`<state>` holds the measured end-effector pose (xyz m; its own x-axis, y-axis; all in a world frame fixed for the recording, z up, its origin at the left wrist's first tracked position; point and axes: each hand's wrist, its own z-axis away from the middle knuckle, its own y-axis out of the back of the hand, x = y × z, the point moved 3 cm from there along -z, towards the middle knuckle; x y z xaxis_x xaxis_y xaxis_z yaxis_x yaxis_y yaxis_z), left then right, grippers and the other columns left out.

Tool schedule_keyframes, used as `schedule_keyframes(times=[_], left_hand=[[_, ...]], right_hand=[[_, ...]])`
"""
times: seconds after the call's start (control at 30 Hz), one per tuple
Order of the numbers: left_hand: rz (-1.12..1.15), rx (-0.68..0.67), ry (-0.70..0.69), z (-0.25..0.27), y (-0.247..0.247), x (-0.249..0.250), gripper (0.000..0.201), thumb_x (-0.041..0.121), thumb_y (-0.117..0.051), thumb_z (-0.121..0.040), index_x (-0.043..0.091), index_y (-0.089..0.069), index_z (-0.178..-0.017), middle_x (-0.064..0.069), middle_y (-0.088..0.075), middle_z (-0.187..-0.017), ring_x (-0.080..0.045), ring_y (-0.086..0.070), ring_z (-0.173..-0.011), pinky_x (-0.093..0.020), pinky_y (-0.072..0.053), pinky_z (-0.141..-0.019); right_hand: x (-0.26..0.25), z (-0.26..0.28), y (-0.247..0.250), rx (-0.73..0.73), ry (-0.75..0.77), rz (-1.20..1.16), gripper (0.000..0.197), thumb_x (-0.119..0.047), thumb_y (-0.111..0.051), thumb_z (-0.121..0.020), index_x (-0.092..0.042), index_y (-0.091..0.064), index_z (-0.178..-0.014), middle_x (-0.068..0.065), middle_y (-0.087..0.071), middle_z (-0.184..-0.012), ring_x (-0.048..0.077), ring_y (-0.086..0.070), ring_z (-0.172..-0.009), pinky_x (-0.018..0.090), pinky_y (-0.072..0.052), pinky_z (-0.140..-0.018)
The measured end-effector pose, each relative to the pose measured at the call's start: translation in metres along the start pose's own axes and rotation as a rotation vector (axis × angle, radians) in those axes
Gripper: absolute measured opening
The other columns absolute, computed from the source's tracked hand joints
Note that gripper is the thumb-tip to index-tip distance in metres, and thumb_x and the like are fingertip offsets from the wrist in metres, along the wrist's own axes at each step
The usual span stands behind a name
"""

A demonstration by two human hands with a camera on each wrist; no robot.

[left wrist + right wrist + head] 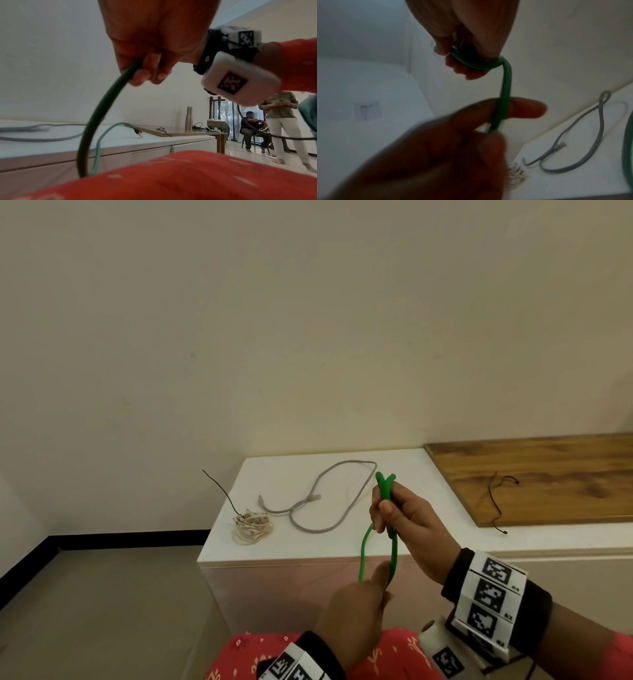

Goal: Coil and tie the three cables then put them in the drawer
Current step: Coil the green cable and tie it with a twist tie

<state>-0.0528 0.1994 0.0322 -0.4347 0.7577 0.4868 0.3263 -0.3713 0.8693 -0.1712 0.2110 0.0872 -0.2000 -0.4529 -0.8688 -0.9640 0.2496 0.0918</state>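
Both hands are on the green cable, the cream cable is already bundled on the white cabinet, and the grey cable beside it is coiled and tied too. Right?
Not quite. The grey cable is not coiled or tied: the head view shows it lying loose in open loops on the white cabinet. The rest holds: the left hand and right hand both hold the green cable, and the cream cable lies bundled.

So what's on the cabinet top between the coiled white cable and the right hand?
The grey cable, lying loose and uncoiled between white cable and right hand; head view.
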Motion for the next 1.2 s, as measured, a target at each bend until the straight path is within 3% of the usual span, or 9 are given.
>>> schedule_keyframes(times=[0.17,0.3,0.4,0.53,0.67,0.8,1.0,1.07,1.2], left_hand=[[-0.059,0.189,-0.228,-0.005,0.009,-0.013,0.040,0.036,-0.032,-0.089,0.014,-0.055,-0.114,-0.010,-0.066,-0.104,-0.027,-0.062,-0.089,-0.033,-0.048,-0.073],[-0.274,0.325,-0.268,-0.007,0.018,-0.022,0.028,0.042,-0.041,-0.078,0.023,-0.061,-0.078,0.008,-0.065,-0.060,-0.005,-0.059,-0.049,-0.017,-0.042,-0.042],[-0.341,0.462,-0.247,-0.008,0.030,-0.026,0.031,0.050,-0.044,-0.076,0.024,-0.061,-0.070,0.008,-0.059,-0.051,-0.003,-0.052,-0.041,-0.017,-0.036,-0.036],[-0.192,0.552,-0.147,-0.006,0.052,-0.032,0.046,0.065,-0.049,-0.068,0.021,-0.048,-0.058,0.009,-0.047,-0.046,-0.003,-0.038,-0.039,-0.008,-0.016,-0.042],[0.085,0.561,-0.079,-0.015,0.063,-0.042,0.043,0.066,-0.050,-0.065,0.024,-0.049,-0.061,0.012,-0.037,-0.047,-0.004,-0.035,-0.045,-0.015,-0.024,-0.047],[0.473,0.538,-0.070,-0.024,0.066,-0.057,0.025,0.046,-0.064,-0.073,0.032,-0.050,-0.058,0.010,-0.042,-0.048,-0.006,-0.035,-0.050,-0.018,-0.029,-0.051],[0.700,0.375,-0.007,-0.019,0.040,-0.077,0.032,0.043,-0.042,-0.088,0.022,-0.058,-0.070,0.011,-0.036,-0.044,-0.006,-0.031,-0.042,-0.020,-0.031,-0.041],[0.710,0.339,0.016,-0.017,0.027,-0.083,0.033,0.035,-0.037,-0.093,0.017,-0.057,-0.075,0.010,-0.037,-0.044,-0.005,-0.034,-0.042,-0.025,-0.036,-0.043],[0.636,0.265,0.059,-0.017,0.010,-0.081,0.026,0.031,-0.033,-0.095,0.019,-0.055,-0.087,0.009,-0.039,-0.051,-0.006,-0.038,-0.048,-0.027,-0.043,-0.053]], right_hand=[[0.014,0.013,-0.009,-0.255,0.014,0.801,0.043,-0.043,-0.037,-0.084,-0.003,-0.055,-0.085,0.004,-0.055,-0.074,0.011,-0.044,-0.068,0.024,-0.035,-0.061],[0.027,0.011,-0.010,-0.360,-0.135,0.935,0.020,-0.020,-0.043,-0.093,-0.002,-0.052,-0.090,0.006,-0.053,-0.078,0.020,-0.047,-0.072,0.023,-0.031,-0.059],[0.032,0.011,-0.008,-0.417,-0.181,0.941,0.033,-0.033,-0.035,-0.091,-0.006,-0.052,-0.086,0.008,-0.059,-0.077,0.022,-0.052,-0.069,0.025,-0.033,-0.063],[0.034,0.014,-0.005,-0.496,-0.326,0.620,0.040,-0.043,-0.029,-0.095,-0.021,-0.047,-0.067,-0.009,-0.050,-0.056,0.009,-0.047,-0.050,0.020,-0.041,-0.060],[0.025,0.011,-0.008,-0.414,-0.452,0.251,0.058,-0.069,-0.032,-0.076,-0.019,-0.058,-0.068,-0.009,-0.045,-0.043,0.006,-0.039,-0.039,0.016,-0.037,-0.043],[0.015,0.006,0.000,-0.316,-0.597,-0.090,0.044,-0.052,-0.050,-0.081,-0.012,-0.053,-0.062,-0.007,-0.033,-0.040,0.007,-0.025,-0.034,0.018,-0.022,-0.037],[-0.002,-0.007,0.013,-0.318,-0.670,-0.741,0.035,-0.042,-0.072,-0.069,-0.014,-0.053,-0.059,-0.008,-0.040,-0.035,0.002,-0.034,-0.027,0.014,-0.030,-0.030],[-0.006,-0.011,0.018,-0.337,-0.640,-0.888,0.029,-0.036,-0.067,-0.074,-0.012,-0.055,-0.064,-0.007,-0.045,-0.038,0.003,-0.038,-0.029,0.015,-0.035,-0.032],[-0.005,-0.018,0.023,-0.360,-0.530,-1.198,0.033,-0.027,-0.036,-0.094,-0.005,-0.057,-0.082,0.003,-0.059,-0.057,0.012,-0.040,-0.044,0.025,-0.041,-0.049]])
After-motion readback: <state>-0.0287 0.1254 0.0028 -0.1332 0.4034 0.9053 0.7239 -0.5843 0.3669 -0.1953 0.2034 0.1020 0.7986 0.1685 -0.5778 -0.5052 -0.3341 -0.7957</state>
